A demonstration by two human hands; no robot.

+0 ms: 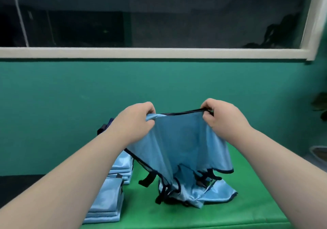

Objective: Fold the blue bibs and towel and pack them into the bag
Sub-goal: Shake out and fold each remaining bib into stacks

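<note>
While both hands hold it up above the table, the blue bib hangs in mid-air at the centre of the scene, its black-trimmed top edge stretched between them and its shiny cloth falling in soft folds. The left hand grips the left top corner, fingers curled over the bunched cloth. The right hand pinches the right end of the black trim between thumb and curled fingers. The bib's lower edge drops onto a loose heap of bibs lying crumpled on the green surface just below, with black straps trailing out on the heap's left side.

To the left of the heap stand folded blue pieces in two piles: the near stack sits by the front edge of the surface, partly hidden by the left forearm, and the far stack rises just behind it. Beyond the left hand a dark blue object shows partly at the far left of the surface; what it is cannot be told.

Behind everything runs a teal wall, and above it a wide dark window with a white frame. At the far right edge a plant shows in part.
</note>
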